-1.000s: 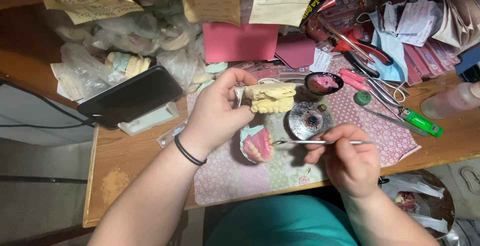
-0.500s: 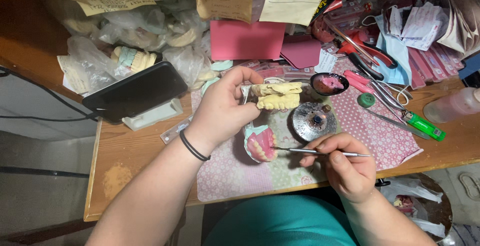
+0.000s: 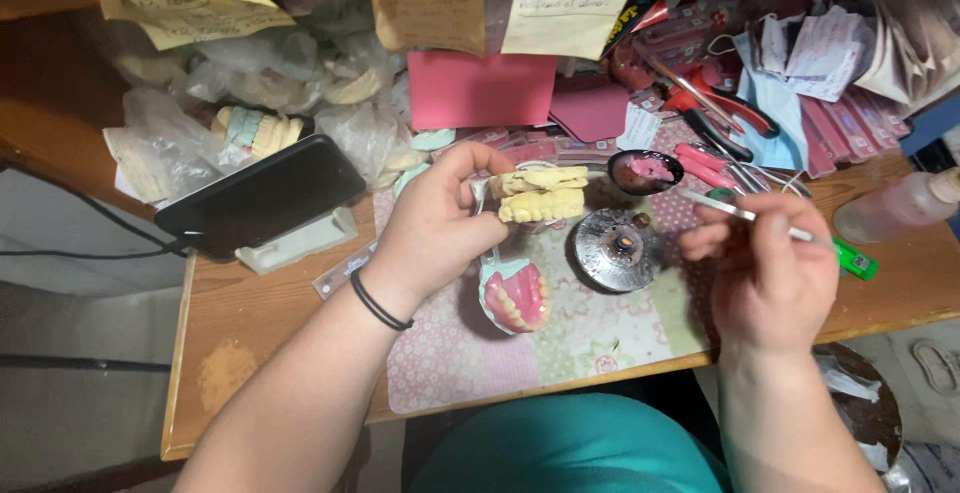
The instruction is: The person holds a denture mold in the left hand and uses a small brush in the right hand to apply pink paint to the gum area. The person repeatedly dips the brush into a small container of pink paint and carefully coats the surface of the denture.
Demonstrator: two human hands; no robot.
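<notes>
Small dark bowl (image 3: 645, 170): sits at the back of the patterned mat (image 3: 560, 343), with pink wax-looking stuff in it.
Round metal burner (image 3: 616, 250): on the mat, tiny flame in the middle.
Left hand (image 3: 437, 221): curled tight around a yellow teeth model (image 3: 541, 194), holding it up just over the mat.
Right hand (image 3: 770, 265): pinching a thin metal tool (image 3: 735, 212), tip pointed toward the bowl.
Teeth model: pale yellow, two rows pressed together.
Pink denture (image 3: 514, 296): lying on the mat below the left hand.

A single camera on the person's head looks steeply down, close over the cluttered wooden tabletop (image 3: 250, 323), with both forearms reaching up from the bottom edge of the view.
</notes>
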